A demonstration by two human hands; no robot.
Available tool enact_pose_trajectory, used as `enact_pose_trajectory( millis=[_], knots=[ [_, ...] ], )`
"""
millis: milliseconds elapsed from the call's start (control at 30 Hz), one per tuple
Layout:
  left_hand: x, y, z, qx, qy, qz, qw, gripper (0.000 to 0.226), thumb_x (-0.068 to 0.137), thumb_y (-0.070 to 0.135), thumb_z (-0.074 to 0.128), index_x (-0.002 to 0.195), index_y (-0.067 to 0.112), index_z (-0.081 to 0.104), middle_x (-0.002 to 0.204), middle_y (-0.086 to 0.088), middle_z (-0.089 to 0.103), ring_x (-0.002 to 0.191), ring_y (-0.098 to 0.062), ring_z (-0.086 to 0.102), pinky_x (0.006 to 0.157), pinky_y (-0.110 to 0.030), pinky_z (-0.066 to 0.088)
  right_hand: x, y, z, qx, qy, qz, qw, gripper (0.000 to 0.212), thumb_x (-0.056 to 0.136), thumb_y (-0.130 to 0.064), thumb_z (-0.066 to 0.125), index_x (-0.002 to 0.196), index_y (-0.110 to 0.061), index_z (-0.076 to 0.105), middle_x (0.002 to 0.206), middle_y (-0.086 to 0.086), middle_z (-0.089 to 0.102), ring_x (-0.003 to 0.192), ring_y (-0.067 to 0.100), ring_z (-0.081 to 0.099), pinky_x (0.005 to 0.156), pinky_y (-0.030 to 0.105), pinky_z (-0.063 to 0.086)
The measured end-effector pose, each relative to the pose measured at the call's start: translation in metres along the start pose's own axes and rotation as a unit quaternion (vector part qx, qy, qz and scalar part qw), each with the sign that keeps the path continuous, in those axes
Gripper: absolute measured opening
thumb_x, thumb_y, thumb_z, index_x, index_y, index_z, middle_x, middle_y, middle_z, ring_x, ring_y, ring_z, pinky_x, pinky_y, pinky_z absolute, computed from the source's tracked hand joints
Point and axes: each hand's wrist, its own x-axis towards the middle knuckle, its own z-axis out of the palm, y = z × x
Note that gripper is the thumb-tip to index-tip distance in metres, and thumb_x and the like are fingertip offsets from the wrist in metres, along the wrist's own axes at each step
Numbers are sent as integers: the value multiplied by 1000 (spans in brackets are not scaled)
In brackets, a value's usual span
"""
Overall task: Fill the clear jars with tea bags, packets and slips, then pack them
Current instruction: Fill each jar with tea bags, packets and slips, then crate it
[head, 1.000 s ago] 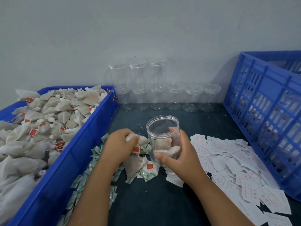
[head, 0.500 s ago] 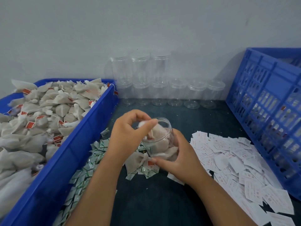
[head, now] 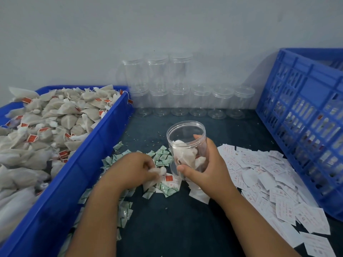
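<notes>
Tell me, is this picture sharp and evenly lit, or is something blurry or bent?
Head view: soft, even light, only faint shadows; the left hand and its tea bag look slightly smeared; the empty jars nearly vanish against the wall; the blue crate leans, wide-angle distortion.

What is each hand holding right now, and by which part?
The right hand grips the open clear jar round its lower side wall; the left hand pinches a tea bag by a bunched end.
</notes>
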Motion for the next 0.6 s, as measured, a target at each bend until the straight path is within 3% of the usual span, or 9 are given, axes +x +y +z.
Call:
enact_pose_trajectory(
  millis=[100,133,200,267,300,333,433,500,600],
  knots=[
    [-1,4,-5,-127,130,36,983,17,97,49,67,92,33,65,88,9,69,75,-7,66,61,-18,47,0,0,1,-1,-7,0,1000,76,73,-57,92,136,-64,49,141,-26,65,131,0,63,101,31,53],
    [-4,8,-9,-206,195,39,958,17,98,50,65,94,33,63,87,7,71,71,-8,68,56,-17,50,0,2,1,-3,-10,2,1000,78,72,-58,92,137,-63,50,141,-25,65,131,1,64,101,33,54],
    [-12,19,-18,-373,314,73,870,19,93,54,69,93,36,65,88,9,73,61,-7,67,52,-15,51,1,5,2,-14,-18,10,1000,83,70,-61,93,140,-57,50,142,-22,65,131,3,64,104,38,56],
    [-19,31,-23,-449,348,138,811,19,86,57,74,91,39,69,86,7,74,58,-4,64,54,-18,53,0,5,3,-24,-26,8,999,86,67,-67,93,140,-58,49,141,-24,65,131,1,63,103,35,55],
    [-23,37,-24,-431,334,173,820,19,84,57,75,90,39,70,85,8,74,61,-4,64,56,-19,53,0,4,4,-26,-29,4,999,86,66,-71,92,139,-60,48,141,-26,65,130,0,63,102,31,54],
    [-24,42,-25,-373,308,201,852,20,83,58,75,91,40,72,86,10,73,66,-3,65,59,-19,54,0,4,5,-27,-31,1,999,86,65,-73,92,139,-61,48,140,-25,65,130,0,64,101,29,54],
    [-21,53,-28,-159,210,224,938,23,85,64,72,96,44,77,104,24,69,102,-1,64,88,-22,52,0,4,5,-23,-39,-5,999,84,70,-66,94,141,-52,52,138,-18,67,126,8,67,98,31,57],
    [-22,56,-33,-115,196,197,954,24,87,59,72,106,45,76,111,27,66,112,2,58,97,-26,48,-1,2,4,-29,-39,-9,999,81,71,-60,96,139,-57,51,136,-22,67,124,4,67,95,18,56],
    [-28,56,-53,-140,266,149,942,9,92,51,73,97,44,74,97,28,68,97,7,61,81,-19,47,-2,-1,4,-19,-32,-11,999,79,69,-56,96,134,-65,52,134,-28,67,122,-2,66,92,8,51]
  ],
)
